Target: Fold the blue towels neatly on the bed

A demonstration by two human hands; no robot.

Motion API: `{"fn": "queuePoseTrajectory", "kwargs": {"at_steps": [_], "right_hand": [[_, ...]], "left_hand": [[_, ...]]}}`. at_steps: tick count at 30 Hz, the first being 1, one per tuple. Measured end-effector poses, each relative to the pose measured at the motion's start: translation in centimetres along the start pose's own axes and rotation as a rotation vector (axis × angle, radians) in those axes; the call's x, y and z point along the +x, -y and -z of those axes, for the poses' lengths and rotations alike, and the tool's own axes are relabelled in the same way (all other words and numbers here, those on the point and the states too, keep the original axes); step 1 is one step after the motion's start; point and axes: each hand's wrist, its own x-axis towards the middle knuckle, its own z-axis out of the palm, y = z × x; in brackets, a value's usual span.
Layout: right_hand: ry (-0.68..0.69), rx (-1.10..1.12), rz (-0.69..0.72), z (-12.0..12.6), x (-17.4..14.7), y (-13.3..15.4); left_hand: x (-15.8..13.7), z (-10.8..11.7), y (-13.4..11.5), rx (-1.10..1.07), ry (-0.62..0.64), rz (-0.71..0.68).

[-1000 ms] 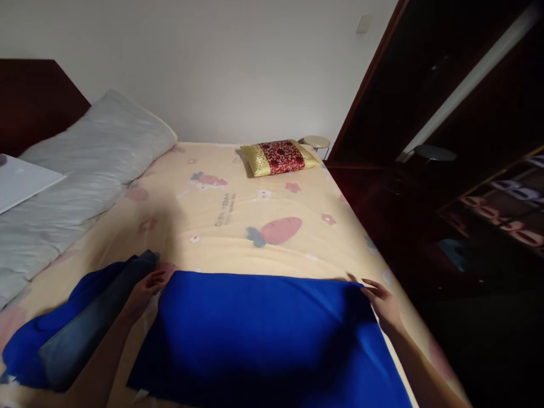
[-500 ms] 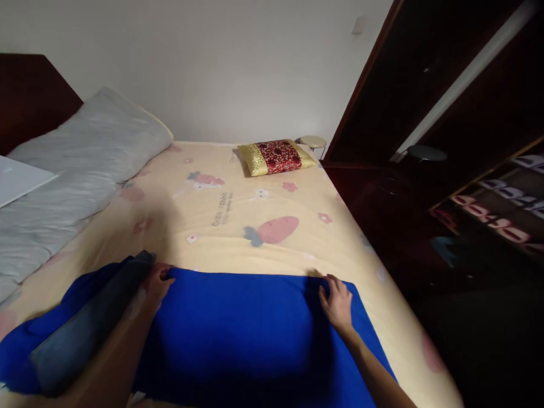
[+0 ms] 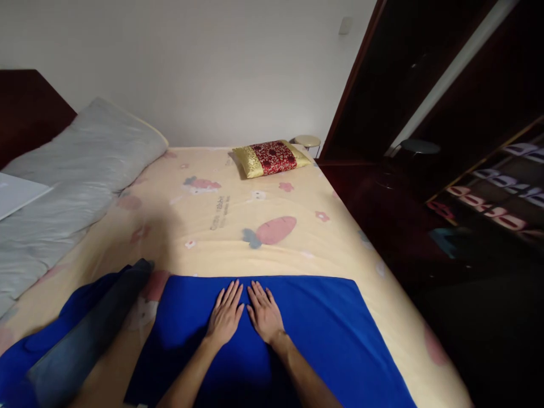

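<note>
A blue cloth (image 3: 331, 323) lies spread on the bed, its far edge running nearly straight across. My left hand (image 3: 226, 313) rests palm down on it near the middle of that edge, fingers stretched out. Close beside it, my right hand (image 3: 264, 310) lies flat on the cloth too, fingers extended. Neither hand grips anything. To the left, a heap of other blue fabric (image 3: 80, 297) lies with a grey-blue denim-like piece (image 3: 91, 334) on top. The near part of the cloth is in shadow and runs out of view.
The bed has a cream sheet (image 3: 204, 232) printed with carrots and flowers. A grey pillow (image 3: 93, 153) with a white flat object (image 3: 21, 194) on it lies left. A gold and red cushion (image 3: 272, 157) sits at the far edge, near a stool (image 3: 307, 140). Slippers (image 3: 488, 207) fill a rack at right.
Both hands have left the cloth's far corners and come together at its middle, now flat instead of pinching or curled. The view has shifted slightly.
</note>
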Motion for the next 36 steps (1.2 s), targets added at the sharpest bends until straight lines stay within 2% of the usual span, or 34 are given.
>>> {"fn": "queuePoseTrajectory", "kwargs": {"at_steps": [1,3,6,7,10,12,14,17,20,23,25,26,27,29,31,34,36], "right_hand": [[-0.007,-0.022,-0.010,0.2,-0.2,-1.1],[-0.036,-0.093,-0.090,1.5,-1.6,-4.9],[-0.114,-0.217,-0.287,4.7,-5.9,-13.0],[-0.139,-0.247,-0.340,5.8,-7.7,-15.8],[-0.167,-0.273,-0.459,8.3,-12.4,-22.2],[-0.142,-0.261,-0.487,9.1,-14.3,-24.2],[-0.165,-0.285,-0.520,9.3,-14.5,-24.1],[-0.286,-0.345,-0.526,8.3,-12.2,-20.3],[-0.301,-0.283,-0.364,5.6,-7.9,-13.4],[-0.203,-0.143,-0.178,2.1,-3.6,-5.9],[-0.112,-0.071,-0.079,0.4,-1.6,-2.6],[-0.075,-0.054,-0.044,-0.1,-1.1,-1.9],[-0.048,-0.051,-0.023,-0.2,-0.9,-1.9],[-0.039,-0.083,-0.051,0.7,-1.6,-4.1],[-0.085,-0.149,-0.175,2.6,-3.7,-8.5],[-0.180,-0.249,-0.407,6.0,-8.4,-16.4],[-0.183,-0.273,-0.482,7.6,-11.3,-20.5]], "left_hand": [[-0.3,-0.2,0.5,0.013,0.016,0.039],[-1.3,0.2,3.3,0.041,0.017,0.181],[-3.9,1.6,9.8,0.107,-0.049,0.473],[-4.8,2.1,11.9,0.132,-0.078,0.531],[-7.2,3.4,16.4,0.176,-0.152,0.501],[-7.7,4.0,17.1,0.194,-0.177,0.485],[-7.4,4.3,16.1,0.218,-0.193,0.524],[-5.6,4.0,11.9,0.230,-0.198,0.540],[-2.9,2.7,5.3,0.142,-0.134,0.340],[0.1,0.3,-1.2,0.026,-0.047,0.103],[1.6,-1.1,-3.9,-0.023,-0.019,0.005],[2.2,-1.6,-4.5,-0.034,-0.008,-0.016],[2.4,-1.9,-4.4,-0.037,0.003,-0.021],[2.2,-1.7,-2.4,-0.015,0.022,0.026],[1.0,-0.7,1.5,0.035,0.015,0.156],[-2.1,1.3,8.7,0.117,-0.034,0.459],[-3.9,2.6,12.4,0.149,-0.054,0.562]]}}
